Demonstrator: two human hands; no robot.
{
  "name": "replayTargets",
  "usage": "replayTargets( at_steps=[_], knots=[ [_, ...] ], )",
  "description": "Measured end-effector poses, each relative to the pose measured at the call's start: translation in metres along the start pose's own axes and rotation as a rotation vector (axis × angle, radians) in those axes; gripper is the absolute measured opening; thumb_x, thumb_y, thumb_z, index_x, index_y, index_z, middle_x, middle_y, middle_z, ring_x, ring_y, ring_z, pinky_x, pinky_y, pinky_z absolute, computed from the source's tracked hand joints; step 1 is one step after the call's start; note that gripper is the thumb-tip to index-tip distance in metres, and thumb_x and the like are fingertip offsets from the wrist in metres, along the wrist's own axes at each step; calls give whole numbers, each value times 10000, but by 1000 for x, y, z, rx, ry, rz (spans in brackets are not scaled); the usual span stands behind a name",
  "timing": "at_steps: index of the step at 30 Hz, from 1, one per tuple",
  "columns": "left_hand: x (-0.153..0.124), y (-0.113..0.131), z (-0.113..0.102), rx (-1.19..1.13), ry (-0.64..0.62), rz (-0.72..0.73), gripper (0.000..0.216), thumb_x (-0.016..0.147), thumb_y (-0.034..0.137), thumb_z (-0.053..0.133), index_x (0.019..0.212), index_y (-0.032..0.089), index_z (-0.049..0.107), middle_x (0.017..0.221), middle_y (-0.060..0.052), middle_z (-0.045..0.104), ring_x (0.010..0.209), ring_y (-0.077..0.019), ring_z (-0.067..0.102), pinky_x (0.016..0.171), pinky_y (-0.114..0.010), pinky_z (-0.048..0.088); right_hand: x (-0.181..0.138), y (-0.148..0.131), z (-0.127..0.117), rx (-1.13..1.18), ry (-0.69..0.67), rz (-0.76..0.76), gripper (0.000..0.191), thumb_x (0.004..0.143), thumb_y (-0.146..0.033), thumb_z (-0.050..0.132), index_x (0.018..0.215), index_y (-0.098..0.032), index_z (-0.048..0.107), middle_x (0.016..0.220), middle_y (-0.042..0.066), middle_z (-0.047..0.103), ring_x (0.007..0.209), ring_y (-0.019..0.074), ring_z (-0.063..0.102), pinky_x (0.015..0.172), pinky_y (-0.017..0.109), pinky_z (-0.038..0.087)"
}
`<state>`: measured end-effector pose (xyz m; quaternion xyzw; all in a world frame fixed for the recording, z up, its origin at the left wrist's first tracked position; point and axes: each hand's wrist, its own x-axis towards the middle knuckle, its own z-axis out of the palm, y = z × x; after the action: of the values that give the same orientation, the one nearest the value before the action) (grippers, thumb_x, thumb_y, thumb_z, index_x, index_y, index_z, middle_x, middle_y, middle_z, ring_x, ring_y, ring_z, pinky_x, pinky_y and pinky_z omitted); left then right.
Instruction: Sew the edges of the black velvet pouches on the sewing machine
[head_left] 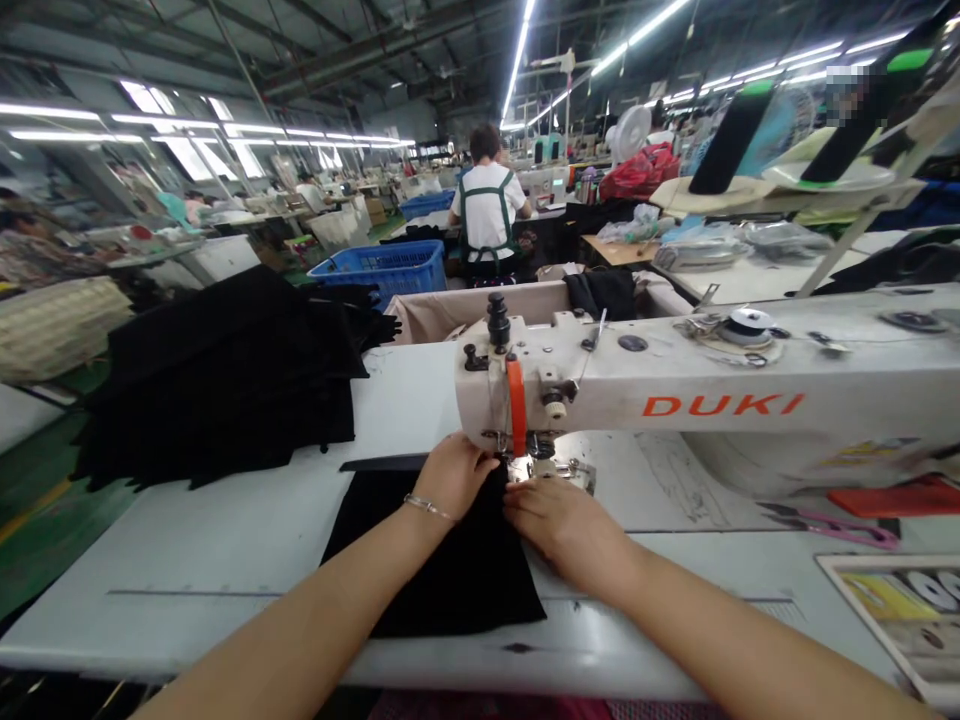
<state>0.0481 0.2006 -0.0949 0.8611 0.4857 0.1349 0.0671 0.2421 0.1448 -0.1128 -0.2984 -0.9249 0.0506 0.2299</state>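
Note:
A piece of black fabric [450, 570] lies flat on the pale sewing table, its upper right corner by the needle area of the sewing machine [585, 370]. My left hand [454, 475], with a bracelet at the wrist, is closed on the fabric's top edge just left of the presser foot [529, 465]. Its thumb and fingers pinch together there. On the fabric's right edge rests my right hand [559, 520], fingers stretched forward and lying flat close to the presser foot. Those fingertips touch the cloth and the machine bed; nothing shows gripped in them.
A stack of black fabric pieces [232, 370] covers the table's left side. Pink-handled thread snips [840, 525] and a red item [896, 500] lie at right under the machine arm. Beyond stand a cloth-lined bin [427, 310], a blue crate [405, 265] and a seated person [487, 205].

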Motion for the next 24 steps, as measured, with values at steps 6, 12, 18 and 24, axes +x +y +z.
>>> replayTargets(
  at_steps=[6, 12, 18, 24],
  knots=[
    [-57, 11, 2, -30, -35, 146, 403, 939, 90, 485, 1329, 188, 509, 1403, -90, 521, 1292, -238, 489, 1096, -445, 425, -12, -8, 5, 38, 50, 23, 243, 964, -109, 462, 1108, -149, 653, 1142, 92, 680, 1175, 201, 567, 1023, 371, 452],
    [-46, -7, 3, -46, -7, 278, 381, 984, 131, 428, 1363, 153, 460, 1402, -114, 521, 1321, -207, 467, 1110, -411, 426, -2, -5, 4, 23, 46, 78, 264, 947, -63, 447, 1098, -129, 653, 1150, 114, 674, 1136, 232, 594, 944, 392, 493],
    [-46, -9, 11, -59, 6, 330, 432, 975, 90, 411, 1397, 184, 412, 1426, -99, 501, 1351, -194, 431, 1124, -443, 404, -5, -4, 7, 8, 68, 43, 236, 944, -79, 464, 1057, -138, 663, 1108, 100, 690, 1083, 228, 618, 918, 391, 504],
    [-54, -5, 12, -39, 4, 351, 474, 959, 48, 396, 1418, 164, 367, 1441, -109, 477, 1368, -203, 401, 1132, -463, 385, -7, -5, 9, 4, 89, 20, 254, 949, -74, 446, 1082, -136, 653, 1103, 94, 691, 1069, 223, 620, 886, 385, 510]
  ],
)
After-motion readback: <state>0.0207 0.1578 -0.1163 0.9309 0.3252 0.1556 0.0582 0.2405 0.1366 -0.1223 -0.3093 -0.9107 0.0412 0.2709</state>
